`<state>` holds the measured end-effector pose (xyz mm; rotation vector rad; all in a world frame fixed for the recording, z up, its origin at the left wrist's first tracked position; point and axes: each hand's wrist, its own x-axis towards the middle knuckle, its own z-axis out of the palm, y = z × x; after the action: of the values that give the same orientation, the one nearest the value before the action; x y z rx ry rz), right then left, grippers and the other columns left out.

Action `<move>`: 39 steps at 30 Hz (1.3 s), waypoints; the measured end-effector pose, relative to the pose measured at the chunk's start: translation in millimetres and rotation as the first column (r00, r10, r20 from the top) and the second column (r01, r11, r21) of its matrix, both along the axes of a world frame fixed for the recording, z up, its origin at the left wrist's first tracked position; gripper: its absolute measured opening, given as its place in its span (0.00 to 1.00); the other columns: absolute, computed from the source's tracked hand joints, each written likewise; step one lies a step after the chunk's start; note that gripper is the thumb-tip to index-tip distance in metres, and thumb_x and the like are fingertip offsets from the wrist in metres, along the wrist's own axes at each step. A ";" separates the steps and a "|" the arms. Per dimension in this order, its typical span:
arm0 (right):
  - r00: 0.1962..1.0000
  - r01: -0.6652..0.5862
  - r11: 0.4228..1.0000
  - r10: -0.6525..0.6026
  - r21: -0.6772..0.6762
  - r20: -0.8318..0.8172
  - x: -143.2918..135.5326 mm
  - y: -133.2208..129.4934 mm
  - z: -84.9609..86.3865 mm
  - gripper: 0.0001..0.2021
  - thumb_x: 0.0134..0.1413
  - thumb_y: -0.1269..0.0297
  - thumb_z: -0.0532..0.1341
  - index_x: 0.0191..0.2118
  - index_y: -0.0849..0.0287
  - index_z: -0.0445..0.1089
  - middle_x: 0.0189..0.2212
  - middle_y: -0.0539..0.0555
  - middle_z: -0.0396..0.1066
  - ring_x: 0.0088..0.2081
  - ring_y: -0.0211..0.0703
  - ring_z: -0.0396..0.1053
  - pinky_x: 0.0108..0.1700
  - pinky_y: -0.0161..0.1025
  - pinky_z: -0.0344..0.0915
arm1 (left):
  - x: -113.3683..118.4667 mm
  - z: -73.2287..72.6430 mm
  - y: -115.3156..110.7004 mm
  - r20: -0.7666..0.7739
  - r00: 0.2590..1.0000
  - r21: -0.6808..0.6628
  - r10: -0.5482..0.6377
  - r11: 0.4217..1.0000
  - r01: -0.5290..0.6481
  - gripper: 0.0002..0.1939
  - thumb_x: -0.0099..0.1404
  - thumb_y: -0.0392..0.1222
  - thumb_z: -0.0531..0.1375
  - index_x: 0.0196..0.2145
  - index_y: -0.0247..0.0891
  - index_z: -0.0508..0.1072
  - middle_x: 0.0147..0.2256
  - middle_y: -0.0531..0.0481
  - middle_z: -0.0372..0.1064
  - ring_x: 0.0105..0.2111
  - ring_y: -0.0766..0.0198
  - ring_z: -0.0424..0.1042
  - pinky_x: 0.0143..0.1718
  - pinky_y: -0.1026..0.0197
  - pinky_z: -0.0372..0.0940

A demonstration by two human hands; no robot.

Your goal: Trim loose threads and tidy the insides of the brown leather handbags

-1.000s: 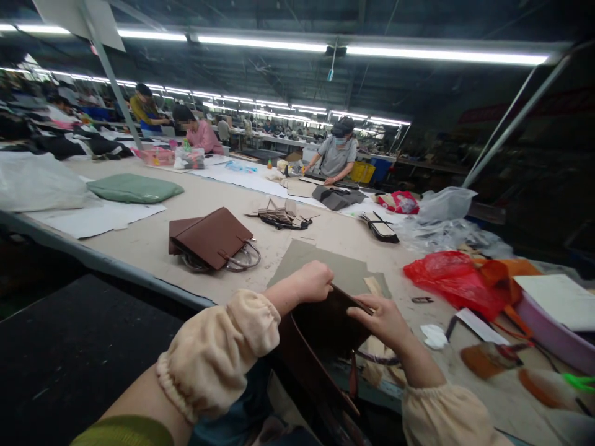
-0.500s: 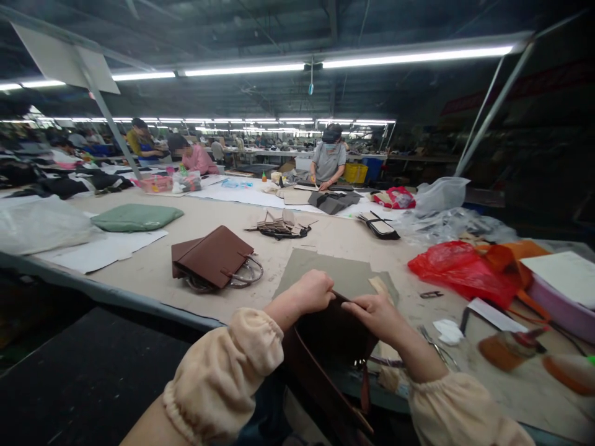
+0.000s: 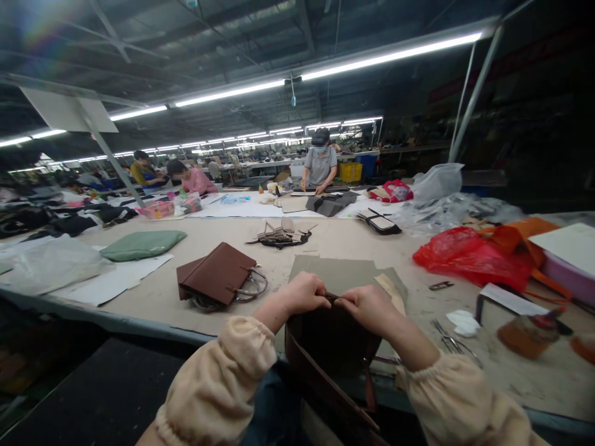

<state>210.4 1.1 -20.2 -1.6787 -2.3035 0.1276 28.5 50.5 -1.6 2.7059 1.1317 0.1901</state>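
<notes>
A dark brown handbag (image 3: 304,359) stands mouth-up at the table's front edge, its dark inside facing me. My left hand (image 3: 304,293) pinches the far rim of its opening. Close beside it, my right hand (image 3: 367,308) grips the same rim, thumb and fingers pressed together. The bag's near panel sags toward me, and a narrow strap hangs at its right side. Under and beyond the hands lies a grey-green sheet (image 3: 332,269), with a beige strip (image 3: 390,291) on its right part. The bag's lower part is out of sight.
A second brown handbag (image 3: 218,272) lies to the left, near a green pouch (image 3: 143,245). On the right are scissors (image 3: 453,341), a crumpled white tissue (image 3: 463,323), a brown glue bottle (image 3: 527,334) and a red plastic bag (image 3: 469,254). A co-worker (image 3: 320,162) works across the table.
The view has tilted and shifted slightly. My hands have drawn a little closer together along the bag's rim, and both still hold it.
</notes>
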 end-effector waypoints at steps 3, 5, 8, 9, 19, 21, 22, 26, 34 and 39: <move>1.000 -0.006 1.000 0.006 0.003 -0.008 2.8 0.6 -3.2 0.16 0.56 0.56 0.52 0.28 0.52 0.75 0.25 0.50 0.75 0.28 0.39 0.69 0.26 0.34 0.50 | -4.2 -4.6 1.0 0.043 0.999 -0.007 0.028 1.000 -0.027 0.09 0.54 0.46 0.60 0.27 0.38 0.75 0.29 0.52 0.73 0.30 0.65 0.69 0.32 0.67 0.61; 1.000 -0.014 1.000 0.014 0.011 -0.010 4.1 0.7 -4.8 0.15 0.56 0.56 0.52 0.29 0.52 0.75 0.26 0.50 0.75 0.28 0.39 0.69 0.27 0.34 0.50 | -5.2 -8.3 0.8 0.074 0.996 0.003 0.043 0.999 -0.043 0.08 0.56 0.44 0.59 0.29 0.38 0.75 0.31 0.51 0.73 0.32 0.65 0.69 0.34 0.66 0.61; 1.000 -0.013 0.999 0.013 0.038 0.001 4.5 0.4 -6.7 0.16 0.56 0.56 0.52 0.28 0.52 0.75 0.26 0.50 0.75 0.29 0.40 0.69 0.27 0.35 0.50 | -4.7 -11.9 0.0 0.116 0.990 0.009 0.082 0.996 -0.084 0.09 0.57 0.44 0.58 0.30 0.38 0.75 0.32 0.51 0.73 0.34 0.65 0.69 0.37 0.66 0.62; 1.000 -0.012 0.999 0.012 0.048 0.005 4.4 0.3 -7.2 0.16 0.56 0.56 0.52 0.27 0.52 0.74 0.25 0.50 0.74 0.28 0.39 0.68 0.27 0.35 0.49 | -3.9 -12.4 -0.5 0.119 0.988 0.012 0.098 0.995 -0.100 0.09 0.57 0.44 0.57 0.30 0.38 0.75 0.32 0.51 0.73 0.33 0.64 0.69 0.37 0.66 0.62; 1.000 -0.003 0.998 0.005 0.070 -0.019 3.1 0.0 -7.3 0.16 0.56 0.57 0.52 0.24 0.55 0.73 0.23 0.50 0.73 0.26 0.37 0.67 0.26 0.34 0.48 | 5.8 -14.0 -6.1 0.119 0.979 0.102 0.166 0.979 -0.178 0.08 0.59 0.41 0.56 0.28 0.35 0.73 0.30 0.48 0.71 0.32 0.63 0.68 0.34 0.65 0.62; 1.000 -0.001 0.998 0.003 0.065 -0.018 2.8 -0.2 -7.4 0.16 0.56 0.57 0.52 0.24 0.54 0.73 0.23 0.50 0.73 0.26 0.37 0.66 0.26 0.34 0.48 | 5.7 -15.0 -6.4 0.123 0.979 0.120 0.162 0.977 -0.176 0.09 0.60 0.41 0.56 0.28 0.35 0.72 0.30 0.48 0.70 0.32 0.63 0.68 0.34 0.65 0.62; 1.000 0.001 0.998 0.000 0.063 -0.019 2.6 -0.5 -7.5 0.16 0.56 0.57 0.52 0.24 0.54 0.73 0.23 0.50 0.73 0.26 0.37 0.66 0.26 0.34 0.48 | 5.7 -15.5 -6.7 0.121 0.980 0.129 0.159 0.976 -0.175 0.09 0.60 0.41 0.55 0.28 0.35 0.72 0.30 0.48 0.70 0.32 0.63 0.68 0.34 0.64 0.62; 1.000 0.003 0.997 -0.004 0.080 0.006 1.7 -2.9 -8.0 0.16 0.56 0.57 0.52 0.23 0.55 0.71 0.22 0.50 0.72 0.27 0.38 0.67 0.26 0.35 0.48 | 6.6 -16.6 -8.2 0.103 0.980 0.143 0.173 0.972 -0.187 0.10 0.60 0.42 0.55 0.27 0.35 0.71 0.30 0.47 0.70 0.32 0.62 0.68 0.35 0.64 0.62; 0.997 0.023 0.992 -0.031 0.127 0.066 -4.4 -7.9 -9.3 0.17 0.56 0.57 0.52 0.22 0.56 0.69 0.22 0.50 0.72 0.26 0.38 0.67 0.26 0.36 0.46 | 6.7 -17.5 -12.5 0.102 0.973 0.129 0.206 0.967 -0.218 0.10 0.60 0.42 0.54 0.28 0.35 0.71 0.31 0.47 0.70 0.32 0.62 0.69 0.34 0.64 0.63; 0.998 0.040 0.994 -0.046 0.103 0.050 -4.4 -14.4 -7.9 0.20 0.57 0.52 0.50 0.21 0.55 0.70 0.21 0.51 0.72 0.25 0.39 0.67 0.26 0.36 0.47 | 5.8 -16.7 -15.6 0.109 0.972 0.130 0.208 0.967 -0.221 0.10 0.60 0.43 0.55 0.28 0.35 0.71 0.30 0.47 0.70 0.32 0.62 0.69 0.34 0.64 0.63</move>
<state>205.9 -13.3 -28.0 -1.6986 -2.2683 -0.0424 34.3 34.9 -18.3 2.6552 1.4321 0.4430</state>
